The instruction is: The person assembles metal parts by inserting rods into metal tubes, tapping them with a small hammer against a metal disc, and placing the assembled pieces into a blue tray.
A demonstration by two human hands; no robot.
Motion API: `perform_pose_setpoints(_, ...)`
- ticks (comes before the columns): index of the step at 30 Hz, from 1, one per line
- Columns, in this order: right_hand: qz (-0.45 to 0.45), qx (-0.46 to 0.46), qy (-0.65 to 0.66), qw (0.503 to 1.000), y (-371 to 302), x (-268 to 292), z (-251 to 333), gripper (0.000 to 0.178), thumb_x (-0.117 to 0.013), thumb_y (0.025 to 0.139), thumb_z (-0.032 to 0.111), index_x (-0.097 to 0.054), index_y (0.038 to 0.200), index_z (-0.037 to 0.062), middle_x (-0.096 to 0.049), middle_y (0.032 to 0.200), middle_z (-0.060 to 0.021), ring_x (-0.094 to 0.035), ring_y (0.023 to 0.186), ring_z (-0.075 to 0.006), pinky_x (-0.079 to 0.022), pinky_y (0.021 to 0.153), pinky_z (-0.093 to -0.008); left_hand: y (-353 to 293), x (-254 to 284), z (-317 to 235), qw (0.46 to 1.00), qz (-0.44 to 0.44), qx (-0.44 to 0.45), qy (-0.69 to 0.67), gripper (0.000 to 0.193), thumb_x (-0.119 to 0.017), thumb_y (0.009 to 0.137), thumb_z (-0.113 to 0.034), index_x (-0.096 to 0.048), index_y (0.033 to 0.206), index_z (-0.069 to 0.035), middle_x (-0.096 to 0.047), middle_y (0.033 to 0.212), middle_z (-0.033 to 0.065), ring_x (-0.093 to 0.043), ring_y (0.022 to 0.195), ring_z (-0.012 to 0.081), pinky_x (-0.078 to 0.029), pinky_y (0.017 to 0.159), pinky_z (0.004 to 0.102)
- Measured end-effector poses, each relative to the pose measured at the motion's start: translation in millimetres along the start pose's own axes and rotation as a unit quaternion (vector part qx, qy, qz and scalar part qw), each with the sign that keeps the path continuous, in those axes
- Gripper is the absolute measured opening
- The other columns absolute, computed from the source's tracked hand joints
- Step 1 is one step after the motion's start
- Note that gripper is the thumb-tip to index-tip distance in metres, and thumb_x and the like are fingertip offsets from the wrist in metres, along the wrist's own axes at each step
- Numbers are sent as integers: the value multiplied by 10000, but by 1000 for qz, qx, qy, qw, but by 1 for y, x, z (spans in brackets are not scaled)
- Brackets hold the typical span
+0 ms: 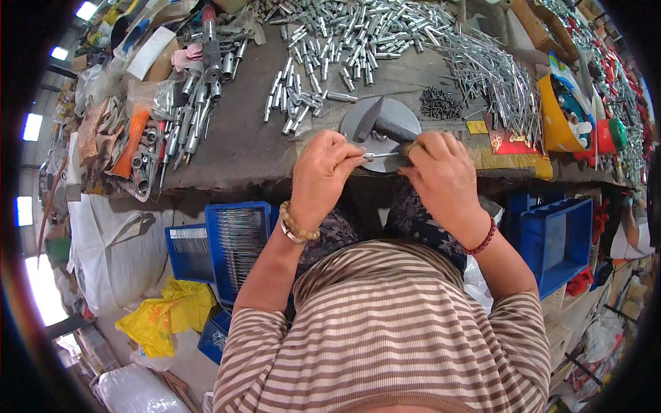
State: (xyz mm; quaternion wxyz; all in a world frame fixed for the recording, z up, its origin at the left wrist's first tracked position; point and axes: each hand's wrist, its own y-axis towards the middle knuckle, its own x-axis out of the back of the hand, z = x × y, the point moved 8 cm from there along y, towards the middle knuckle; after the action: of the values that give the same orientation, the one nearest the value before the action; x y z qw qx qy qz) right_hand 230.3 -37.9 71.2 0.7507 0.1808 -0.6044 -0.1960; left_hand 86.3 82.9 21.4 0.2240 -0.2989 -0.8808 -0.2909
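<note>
Over the round grey metal disc [355, 118] at the bench's front edge, my left hand [323, 175] pinches a thin, shiny metal rod [380, 155] between thumb and forefinger. The rod points right, toward my right hand [446, 180]. That hand's fingertips are pressed together at the rod's far end, and what they hold is hidden. A dark hammer [371, 120] rests on the disc just beyond my fingers, its handle partly behind my right hand. Behind the disc lie many short metal tubes [323, 65]. Small black screw-like pieces [441, 103] and long thin metal rods [499, 82] are heaped to the right.
Tools and sockets [196, 103] crowd the bench's left, with an orange-handled tool [132, 141]. At right stands a yellow container [556, 113] beside a red, green-lidded jar [611, 135]. Below are blue crates [239, 208] of rods at left and a blue crate [556, 208] at right.
</note>
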Motion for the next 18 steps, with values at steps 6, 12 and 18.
perform_pose_setpoints(6, 106, -92, 53, 989, -20, -21, 8, 160, -769, 816, 120, -663, 920, 64, -662, 847, -106, -680, 817, -334, -533, 698, -454, -6, 14, -20, 993, -72, -70, 59, 232, -796, 864, -16, -790, 1093, -54, -661, 957, 67, -648, 842, 202, -506, 728, 311)
perform_pose_setpoints(12, 233, -274, 312, 879, -44, -51, -2, 219, -748, 897, 139, -607, 877, -27, -642, 687, -138, -587, 590, -265, -465, 581, -425, -51, -15, 14, 930, -68, 246, -266, 410, -672, 1021, -64, -617, 1427, -74, -718, 1016, 60, -646, 769, 111, -523, 658, 265)
perform_pose_setpoints(18, 243, -353, 455, 781, -64, -72, 13, 209, -743, 910, 129, -610, 911, -33, -606, 669, -139, -483, 583, -167, -413, 556, -362, -61, -32, 20, 872, -34, 304, -381, 590, -606, 1069, -114, -344, 1591, -31, -761, 1063, 123, -661, 822, 91, -536, 642, 216)
